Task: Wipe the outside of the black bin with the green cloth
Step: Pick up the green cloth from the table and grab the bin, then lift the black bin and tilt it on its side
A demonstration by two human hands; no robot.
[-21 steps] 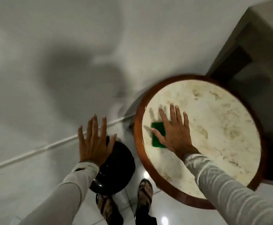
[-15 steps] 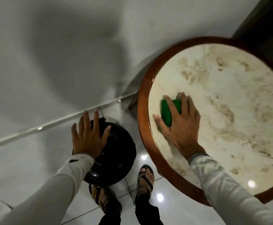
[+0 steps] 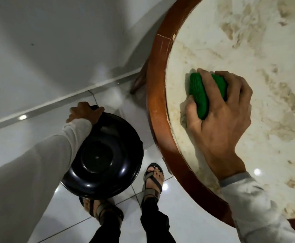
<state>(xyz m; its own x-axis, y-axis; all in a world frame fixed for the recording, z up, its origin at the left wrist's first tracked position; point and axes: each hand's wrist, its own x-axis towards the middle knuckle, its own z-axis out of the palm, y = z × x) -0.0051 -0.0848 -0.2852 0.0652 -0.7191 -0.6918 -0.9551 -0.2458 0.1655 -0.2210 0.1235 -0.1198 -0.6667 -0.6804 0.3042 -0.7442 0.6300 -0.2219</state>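
The shiny round black plastic bin [image 3: 102, 158] sits low in the middle-left of the frame, on the glossy white tiled floor [image 3: 11, 137]. It looks like it is upside down, with a flat round bottom facing up and small bright spots of light on its smooth side. It stands just beside the round counter with a brown wooden rim and a cream marble top [image 3: 158, 102], and right in front of the person's feet in strap sandals [image 3: 153, 179] at the bottom of the frame.

The left hand [image 3: 84, 112] comes in from the lower left in a long pale sleeve [image 3: 38, 172]. It reaches over the far edge of the black bin, and its fingers [image 3: 97, 109] curl around that edge and hold it.

On the right side of the frame, the right hand [image 3: 220, 116] rests on the counter top. Its fingers [image 3: 206, 83] are bent tight around the bunched-up green cloth [image 3: 200, 95], with the thumb under it on the near side. The green cloth is pressed down against the marble, near the brown rim, well apart from the black bin. The wrist bends up and the pale sleeve runs off to the lower right corner.
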